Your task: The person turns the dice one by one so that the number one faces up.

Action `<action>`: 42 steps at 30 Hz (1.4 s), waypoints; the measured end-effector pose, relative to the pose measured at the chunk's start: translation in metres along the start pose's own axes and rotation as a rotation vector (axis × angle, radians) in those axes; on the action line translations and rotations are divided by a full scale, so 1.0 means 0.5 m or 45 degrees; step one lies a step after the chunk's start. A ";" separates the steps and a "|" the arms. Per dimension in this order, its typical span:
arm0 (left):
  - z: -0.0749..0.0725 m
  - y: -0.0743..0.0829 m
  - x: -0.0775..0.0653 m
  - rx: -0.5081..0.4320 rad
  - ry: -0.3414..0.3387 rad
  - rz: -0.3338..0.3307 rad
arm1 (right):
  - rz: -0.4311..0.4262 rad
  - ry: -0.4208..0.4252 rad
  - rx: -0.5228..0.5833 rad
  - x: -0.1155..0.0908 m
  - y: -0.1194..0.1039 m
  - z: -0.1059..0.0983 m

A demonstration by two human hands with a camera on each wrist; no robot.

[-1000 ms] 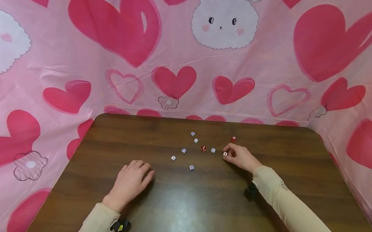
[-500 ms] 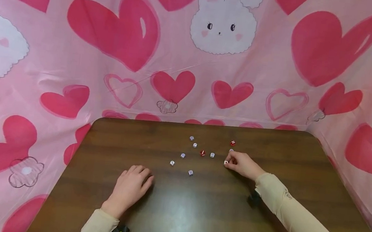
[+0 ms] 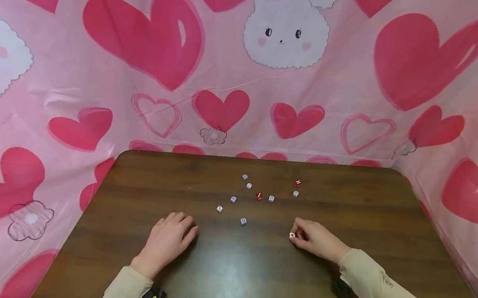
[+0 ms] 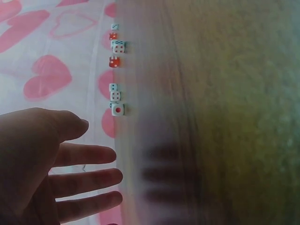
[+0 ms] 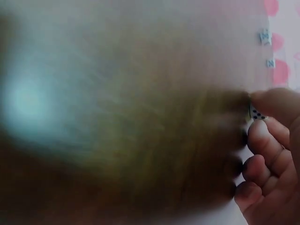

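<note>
Between thumb and fingertips, my right hand pinches a white die that shows a red dot, right of the other dice and close to the tabletop. In the right wrist view, black pips show on this die. My left hand rests on the table at the left, fingers loosely extended and holding nothing. Ahead of both hands lie several white dice, the nearest white die in the middle and another white die closest to my left hand. A red die lies among them; a second red die is farther back.
The dark wooden table has rounded far corners. Pink cloth with hearts and rabbits hangs behind it and along both sides. A white die lies just in front of the far red die. Each wrist carries a dark camera mount.
My right hand has drawn back toward me with the pinched white die, uncovering another white die near the far red one. My left hand stays where it was.
</note>
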State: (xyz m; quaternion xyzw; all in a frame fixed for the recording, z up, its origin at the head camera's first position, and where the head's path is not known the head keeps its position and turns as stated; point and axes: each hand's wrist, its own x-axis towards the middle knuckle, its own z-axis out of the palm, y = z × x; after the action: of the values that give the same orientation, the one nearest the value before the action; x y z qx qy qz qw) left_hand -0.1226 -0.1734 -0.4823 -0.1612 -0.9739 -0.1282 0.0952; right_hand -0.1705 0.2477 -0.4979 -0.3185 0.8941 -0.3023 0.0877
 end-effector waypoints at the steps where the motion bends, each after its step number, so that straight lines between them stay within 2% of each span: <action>1: 0.000 0.000 0.000 -0.002 -0.003 0.001 | -0.012 -0.023 0.001 -0.006 -0.004 0.001; 8: 0.000 0.003 -0.001 -0.027 -0.035 -0.018 | -0.103 -0.079 -0.026 -0.035 -0.015 0.010; 15: 0.019 0.006 0.002 -0.082 -0.063 0.006 | -0.168 -0.071 -0.028 -0.055 -0.009 0.020; 19: 0.026 -0.007 0.031 -0.216 -0.081 -0.023 | -0.175 -0.068 -0.014 -0.052 -0.005 0.017; 26: 0.032 -0.037 0.098 -0.526 -0.203 -0.194 | -0.109 -0.135 0.034 -0.045 0.002 0.014; 31: 0.045 -0.029 0.150 -0.763 -0.277 -0.197 | -0.140 -0.117 0.033 -0.049 0.006 0.012; 36: 0.055 -0.010 0.181 -0.792 -0.279 -0.204 | -0.165 -0.089 0.027 -0.048 0.008 0.008; 42: 0.056 0.007 0.184 -0.742 -0.306 -0.220 | -0.170 -0.095 0.007 -0.043 0.010 0.011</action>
State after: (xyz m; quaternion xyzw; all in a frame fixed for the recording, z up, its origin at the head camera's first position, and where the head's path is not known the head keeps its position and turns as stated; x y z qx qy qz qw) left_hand -0.2109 -0.1354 -0.4873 -0.1122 -0.9106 -0.3892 -0.0817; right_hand -0.1544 0.2618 -0.5061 -0.3882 0.8662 -0.2978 0.1017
